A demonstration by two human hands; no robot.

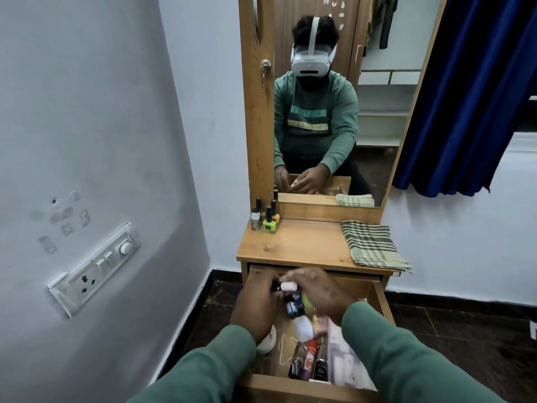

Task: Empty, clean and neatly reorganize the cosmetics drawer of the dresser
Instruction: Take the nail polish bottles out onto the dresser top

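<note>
Wooden and light brown, the dresser's surface (302,245) carries a cluster of polish bottles (266,221) at its back left corner and a folded striped cloth (372,245) on its right side. The mirror (377,112) rises behind them. Pale walls close the corner. A switchboard (96,266) sits on the left wall, and a blue curtain (470,97) hangs at right above the dark floor (453,330).

Below the surface we see the drawer (383,301) pulled out toward us, with cosmetics inside. Both our arms reach forward and down into it in green sleeves, converging over its back half.

Our left hand (255,306) comes in from the left with its back turned up and its fingers (268,279) curled inward toward the centre. Blur and the knuckles hide what they touch, so we cannot tell whether they hold anything. Our right hand (325,295) arches in from the right, its fingers (296,276) bent down over a pink cap (288,286) and closed on it. The two hands nearly meet at that cap.

Just below the cap lie a dark bottle (294,307) with a blue label and a green tube (305,299) beside it. Nearer us sit a white puff (302,327), a bunch of tubes (311,359) at the front wall, and a printed sheet (345,362) along the right side.
</note>
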